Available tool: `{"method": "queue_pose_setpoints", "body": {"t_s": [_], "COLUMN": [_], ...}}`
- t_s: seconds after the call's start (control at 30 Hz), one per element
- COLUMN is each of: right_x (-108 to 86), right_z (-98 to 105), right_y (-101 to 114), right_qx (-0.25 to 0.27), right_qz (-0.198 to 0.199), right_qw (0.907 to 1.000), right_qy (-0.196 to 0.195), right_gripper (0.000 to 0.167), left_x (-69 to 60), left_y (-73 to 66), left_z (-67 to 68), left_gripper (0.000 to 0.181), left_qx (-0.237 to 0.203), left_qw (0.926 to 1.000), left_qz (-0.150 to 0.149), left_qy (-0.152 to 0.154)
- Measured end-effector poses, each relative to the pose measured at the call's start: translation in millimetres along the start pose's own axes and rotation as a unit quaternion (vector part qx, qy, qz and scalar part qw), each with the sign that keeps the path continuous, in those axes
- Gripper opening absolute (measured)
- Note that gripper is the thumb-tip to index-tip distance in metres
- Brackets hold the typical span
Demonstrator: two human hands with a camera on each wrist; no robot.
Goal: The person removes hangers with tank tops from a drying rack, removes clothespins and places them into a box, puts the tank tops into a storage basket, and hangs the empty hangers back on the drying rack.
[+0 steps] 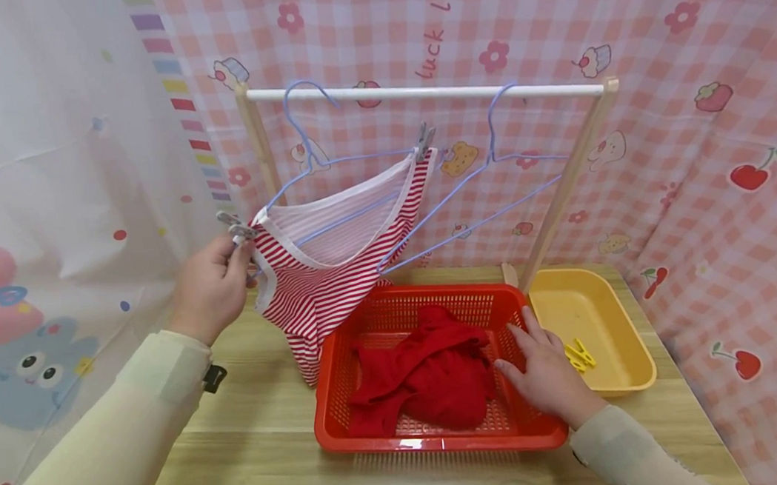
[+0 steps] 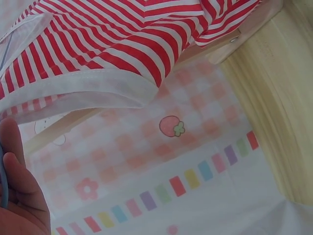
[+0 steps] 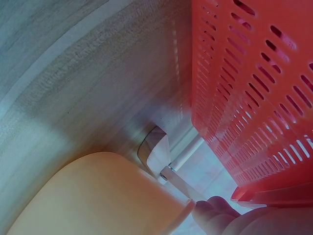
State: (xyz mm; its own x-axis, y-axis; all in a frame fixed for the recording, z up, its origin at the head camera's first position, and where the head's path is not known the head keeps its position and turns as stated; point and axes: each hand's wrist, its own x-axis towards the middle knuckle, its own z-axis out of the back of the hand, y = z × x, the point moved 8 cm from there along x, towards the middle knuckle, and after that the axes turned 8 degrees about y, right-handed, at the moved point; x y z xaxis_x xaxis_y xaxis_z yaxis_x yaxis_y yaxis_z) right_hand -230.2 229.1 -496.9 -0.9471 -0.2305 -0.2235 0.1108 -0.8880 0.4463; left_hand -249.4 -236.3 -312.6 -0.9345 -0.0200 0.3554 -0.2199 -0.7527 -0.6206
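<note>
Pink-checked cloth (image 1: 348, 22) backs a wood-grain table (image 1: 254, 451), with white cartoon-printed cloth (image 1: 58, 196) at left.

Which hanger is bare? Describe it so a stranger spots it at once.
Start at the wooden rack with its white rail. The bare blue hanger hooks over that rail toward its right end. Unlike its left neighbour, which carries the striped tank top, it holds no garment.

Striped top (image 1: 325, 294) hangs tilted on blue hanger (image 1: 313, 158)
</note>
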Motion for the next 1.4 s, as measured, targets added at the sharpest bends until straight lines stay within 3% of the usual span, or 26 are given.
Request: {"method": "queue_pose_setpoints", "body": {"t_s": [0.9,1.4], "right_x": [-0.8,0.0], "right_z": [-1,-1], "right_y": [0,-1], "right_qx": [0.007,0.011], "right_qz": [-0.008,-0.012], "right_qw": [0.9999,0.9997], "right_qy": [0.009,0.015], "right_gripper": [0.078,0.079], "left_x": [-28.3,-45.0], "left_y": [24.3,38.7], "left_z": [-24.9,-40.7], "left_gripper": [0.031,0.025], "left_qx": [0.029,0.024], "left_qw": [0.9994,0.9981], "left_qz": [0.007,0.015], "left_qy": [0.016,0.055]}}
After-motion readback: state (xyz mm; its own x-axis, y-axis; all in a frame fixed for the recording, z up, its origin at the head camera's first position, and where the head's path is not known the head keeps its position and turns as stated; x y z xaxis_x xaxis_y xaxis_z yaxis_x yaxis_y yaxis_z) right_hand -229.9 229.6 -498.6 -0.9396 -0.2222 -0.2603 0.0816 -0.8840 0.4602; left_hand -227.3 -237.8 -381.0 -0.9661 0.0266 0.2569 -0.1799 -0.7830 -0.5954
